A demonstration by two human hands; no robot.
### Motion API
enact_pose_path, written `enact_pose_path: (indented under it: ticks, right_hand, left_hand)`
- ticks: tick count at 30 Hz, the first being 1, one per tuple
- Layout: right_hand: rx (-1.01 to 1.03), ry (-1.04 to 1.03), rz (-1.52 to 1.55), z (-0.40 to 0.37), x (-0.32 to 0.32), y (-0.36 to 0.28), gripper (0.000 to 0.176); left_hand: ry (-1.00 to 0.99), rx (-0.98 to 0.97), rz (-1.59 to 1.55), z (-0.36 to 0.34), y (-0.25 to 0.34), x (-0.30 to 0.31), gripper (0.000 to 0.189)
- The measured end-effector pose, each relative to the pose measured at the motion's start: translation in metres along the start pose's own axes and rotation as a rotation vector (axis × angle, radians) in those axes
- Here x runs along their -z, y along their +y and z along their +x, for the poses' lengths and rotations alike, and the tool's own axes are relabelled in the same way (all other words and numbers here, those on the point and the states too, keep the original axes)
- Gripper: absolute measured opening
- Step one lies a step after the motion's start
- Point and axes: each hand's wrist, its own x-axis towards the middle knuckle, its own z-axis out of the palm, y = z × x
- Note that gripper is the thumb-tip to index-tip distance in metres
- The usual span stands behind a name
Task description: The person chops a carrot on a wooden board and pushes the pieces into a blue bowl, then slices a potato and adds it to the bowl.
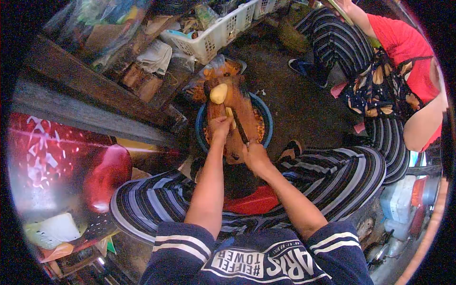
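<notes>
My right hand is closed round the handle of a knife, its dark blade pointing away from me over a wooden board. My left hand pinches a pale yellow piece of what looks like peeled potato against the board, just left of the blade. Farther up the board lies a larger peeled, potato-like piece, touched by neither hand. Beneath the board stands a blue basin with small orange diced pieces in it. My fingertips are partly hidden.
Beyond the board, a plastic bag and orange scraps lie on the floor. A white plastic crate stands behind them. A wooden beam runs along the left. Another person in a red top sits at the right.
</notes>
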Motion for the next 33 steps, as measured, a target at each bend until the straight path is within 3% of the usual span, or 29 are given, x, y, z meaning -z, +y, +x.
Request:
enact_pose_path:
  ticks: [5,8,10,11,14,17,20,22,23,25,29,31,32,33]
  right_hand:
    - [0.020,-0.017,-0.012,0.007,-0.006,0.009,0.033]
    - [0.084,-0.159,-0.033,0.013,0.010,-0.005,0.036]
    - [-0.135,-0.204,0.065,0.014,0.026,-0.029,0.037]
    - [-0.143,-0.205,0.062,0.017,0.029,-0.030,0.035]
    - [0.101,-0.117,-0.120,0.033,0.023,-0.019,0.031]
    - [0.308,0.158,-0.212,0.045,0.016,-0.010,0.027]
    - [0.382,0.304,-0.230,0.054,0.020,-0.011,0.025]
    - [0.291,-0.234,-0.422,0.060,0.038,-0.018,0.017]
    - [0.290,-0.230,-0.423,0.062,0.045,-0.024,0.017]
    - [0.127,-0.496,-0.372,0.065,0.055,-0.033,0.016]
    - [0.297,-0.571,-0.628,0.073,0.065,-0.040,0.018]
    - [0.277,-0.507,-0.647,0.088,0.038,-0.022,0.015]
    - [0.275,-0.521,-0.644,0.086,0.025,-0.009,0.015]
    - [0.339,-0.449,-0.597,0.085,0.018,0.007,0.014]
  left_hand:
    - [-0.006,-0.038,0.030,-0.002,-0.001,0.002,0.022]
    - [-0.004,-0.053,0.068,-0.002,0.001,0.002,0.023]
    - [-0.022,-0.062,-0.004,0.001,-0.002,-0.001,0.021]
    - [-0.023,-0.059,-0.004,0.001,-0.003,0.000,0.021]
    - [-0.079,-0.031,-0.057,-0.005,0.012,0.002,0.019]
    - [-0.090,-0.026,-0.106,-0.006,0.015,0.001,0.017]
    - [-0.103,-0.003,-0.090,-0.005,0.015,0.000,0.017]
    - [-0.048,0.022,0.063,-0.007,0.023,0.001,0.016]
    - [-0.050,0.019,0.061,-0.008,0.026,0.001,0.016]
    - [-0.048,-0.065,0.048,-0.008,0.023,0.001,0.018]
    - [-0.140,-0.125,0.261,-0.002,0.019,-0.003,0.017]
    - [0.017,-0.110,0.031,-0.013,0.024,-0.005,0.016]
    - [-0.123,-0.063,0.122,0.006,-0.006,0.000,0.014]
    - [-0.122,-0.053,0.120,0.000,-0.009,0.001,0.014]
